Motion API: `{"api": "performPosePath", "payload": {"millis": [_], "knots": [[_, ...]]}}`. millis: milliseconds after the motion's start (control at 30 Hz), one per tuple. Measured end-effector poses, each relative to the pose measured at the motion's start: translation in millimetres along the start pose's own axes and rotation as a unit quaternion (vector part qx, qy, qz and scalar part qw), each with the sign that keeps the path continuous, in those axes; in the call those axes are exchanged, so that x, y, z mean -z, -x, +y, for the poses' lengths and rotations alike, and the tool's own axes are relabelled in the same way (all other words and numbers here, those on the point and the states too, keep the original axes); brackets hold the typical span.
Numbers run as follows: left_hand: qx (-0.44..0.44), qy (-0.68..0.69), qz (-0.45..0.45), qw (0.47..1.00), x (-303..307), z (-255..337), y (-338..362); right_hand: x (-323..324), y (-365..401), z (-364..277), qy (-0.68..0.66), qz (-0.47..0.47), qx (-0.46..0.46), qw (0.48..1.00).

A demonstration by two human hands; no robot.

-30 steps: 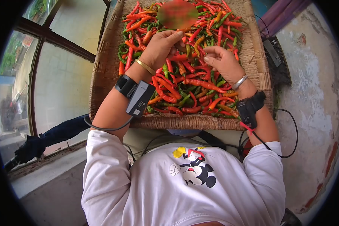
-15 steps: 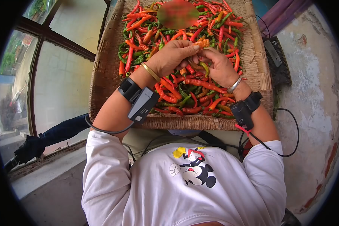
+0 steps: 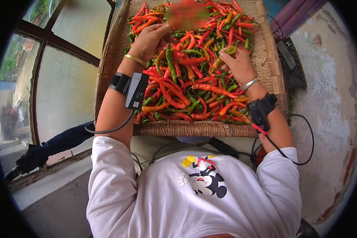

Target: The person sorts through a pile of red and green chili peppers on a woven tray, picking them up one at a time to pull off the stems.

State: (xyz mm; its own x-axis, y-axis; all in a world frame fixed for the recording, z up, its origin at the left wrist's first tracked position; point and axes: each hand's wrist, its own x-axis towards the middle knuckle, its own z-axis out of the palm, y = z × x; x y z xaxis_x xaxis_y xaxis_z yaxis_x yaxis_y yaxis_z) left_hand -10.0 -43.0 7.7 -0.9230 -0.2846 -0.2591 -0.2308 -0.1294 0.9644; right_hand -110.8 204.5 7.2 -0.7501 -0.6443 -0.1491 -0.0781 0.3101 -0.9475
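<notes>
My left hand (image 3: pixel 150 39) is over the upper left part of a heap of chili peppers (image 3: pixel 190 73), its fingers drawn together. Whether anything is pinched in them I cannot make out. On the right side of the heap, my right hand (image 3: pixel 240 65) is closed on a curled, greenish-brown chili pepper (image 3: pixel 217 62), gripped between thumb and fingers. Most of the peppers are red; some are green or orange. A long green chili pepper (image 3: pixel 169 59) lies just below my left hand.
The peppers lie in a large woven tray (image 3: pixel 210 129) with a raised rim, right in front of my body. A window (image 3: pixel 67 91) and a dark folded umbrella (image 3: pixel 63 141) are on the left. At the right are a worn wall (image 3: pixel 325 119) and a looping cable (image 3: pixel 314 139).
My hands were close together over the middle of the heap. They have parted: the left moved up and left, the right slightly to the right, holding a pepper.
</notes>
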Motion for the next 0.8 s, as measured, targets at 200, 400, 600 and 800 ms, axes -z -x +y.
{"api": "performPosePath", "payload": {"millis": [200, 400, 600, 800], "knots": [[-0.230, 0.135, 0.128, 0.955, -15, 13, 2, -6, 1, -1, -0.013, -0.034, 0.009, 0.999], [-0.126, -0.158, -0.078, 0.976, -82, -16, 24, -8, 3, -2, -0.045, -0.046, 0.029, 0.997], [-0.094, -0.137, -0.082, 0.983, -107, -32, 30, -9, 1, 5, -0.140, -0.043, 0.073, 0.987], [-0.064, 0.087, -0.030, 0.994, -104, -22, 34, -22, 12, -4, -0.196, -0.130, 0.038, 0.971]]}}
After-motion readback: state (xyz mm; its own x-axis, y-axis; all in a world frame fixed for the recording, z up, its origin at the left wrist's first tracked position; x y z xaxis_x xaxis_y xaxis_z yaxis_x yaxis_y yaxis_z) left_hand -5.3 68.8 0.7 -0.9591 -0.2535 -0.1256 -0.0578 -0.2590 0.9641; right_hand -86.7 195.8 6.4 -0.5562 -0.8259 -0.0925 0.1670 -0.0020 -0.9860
